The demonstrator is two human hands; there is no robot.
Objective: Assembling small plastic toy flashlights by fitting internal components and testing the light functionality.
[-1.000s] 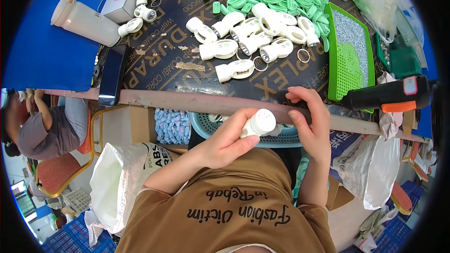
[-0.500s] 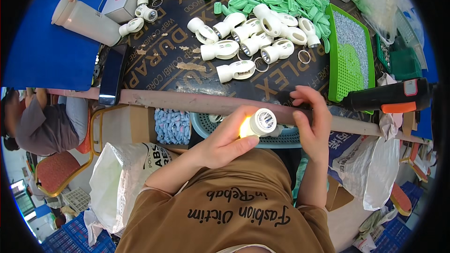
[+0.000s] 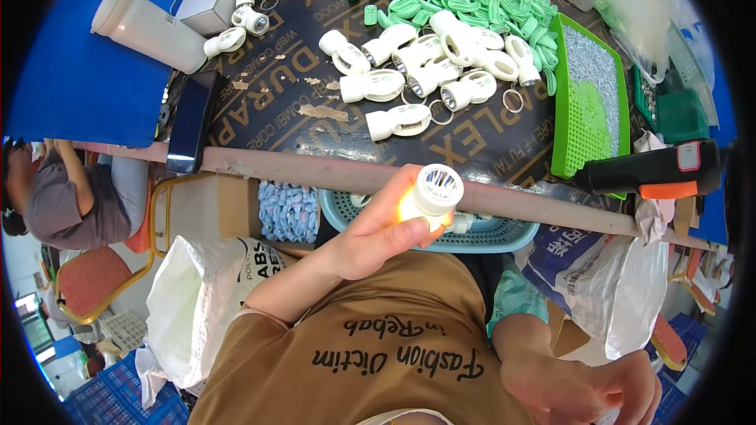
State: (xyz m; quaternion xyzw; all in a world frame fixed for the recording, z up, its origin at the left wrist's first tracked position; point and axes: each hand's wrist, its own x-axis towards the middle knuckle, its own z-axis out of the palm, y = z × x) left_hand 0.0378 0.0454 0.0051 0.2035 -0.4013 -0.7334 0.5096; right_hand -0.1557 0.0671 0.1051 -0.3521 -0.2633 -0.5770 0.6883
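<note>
A small white flashlight (image 3: 435, 193) stands in my left hand (image 3: 380, 228), its reflector end turned up toward me. Fingers and thumb close round its body, which glows yellow between them. Down at the lower right, beside my shirt, is my right hand (image 3: 587, 386); its fingers are loosely bent and apart, with nothing seen in them. On the dark board beyond the left hand lies a group of white flashlights (image 3: 429, 71), some with key rings. A heap of green plastic pieces (image 3: 480, 0) is spread behind them.
A bright green tray (image 3: 561, 110) and a black-and-orange handheld tool (image 3: 654, 171) are at the right. A phone (image 3: 191, 122) and a cloudy plastic jug (image 3: 146, 27) lie at the left. Below the table edge is a blue basket (image 3: 504, 234). A person (image 3: 67, 189) sits far left.
My right hand has dropped from beside the flashlight to the lower right, near my body. The left hand has risen slightly, tilting the flashlight more upright.
</note>
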